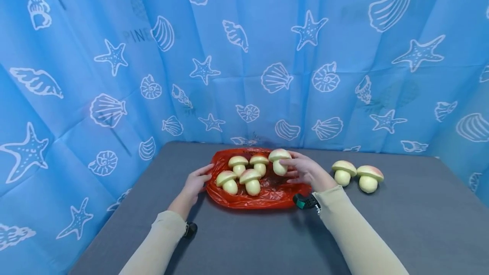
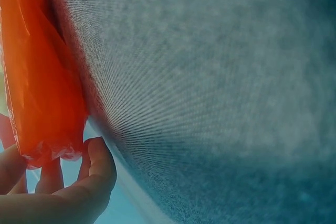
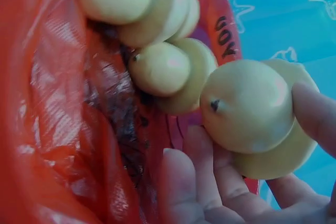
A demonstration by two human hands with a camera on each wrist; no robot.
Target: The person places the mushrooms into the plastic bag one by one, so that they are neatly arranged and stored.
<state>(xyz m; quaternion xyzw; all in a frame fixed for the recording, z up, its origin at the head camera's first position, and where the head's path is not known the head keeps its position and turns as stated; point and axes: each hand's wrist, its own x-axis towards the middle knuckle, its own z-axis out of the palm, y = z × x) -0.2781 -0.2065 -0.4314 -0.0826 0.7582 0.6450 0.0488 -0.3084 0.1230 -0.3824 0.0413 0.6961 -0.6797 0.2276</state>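
Cream sleeves (image 1: 361, 230) are worn with black wrist straps (image 1: 312, 200), the right one bearing a green patch (image 1: 300, 203).

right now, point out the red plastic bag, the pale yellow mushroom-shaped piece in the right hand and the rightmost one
Red plastic bag (image 1: 246, 201): head view, near rim.
Held pale yellow mushroom-shaped piece (image 3: 253, 111): right wrist view, stem.
Rightmost pale yellow mushroom-shaped piece (image 1: 368, 183): head view, stem.

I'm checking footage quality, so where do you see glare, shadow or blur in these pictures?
Head view: lighting looks fairly even, with a soft shadow on the gray tabletop beside the right sleeve; left wrist view: the tabletop blurs toward the right, its upper right corner dark; right wrist view: glare streaks the red plastic bag, and a pale highlight sits on the held mushroom.
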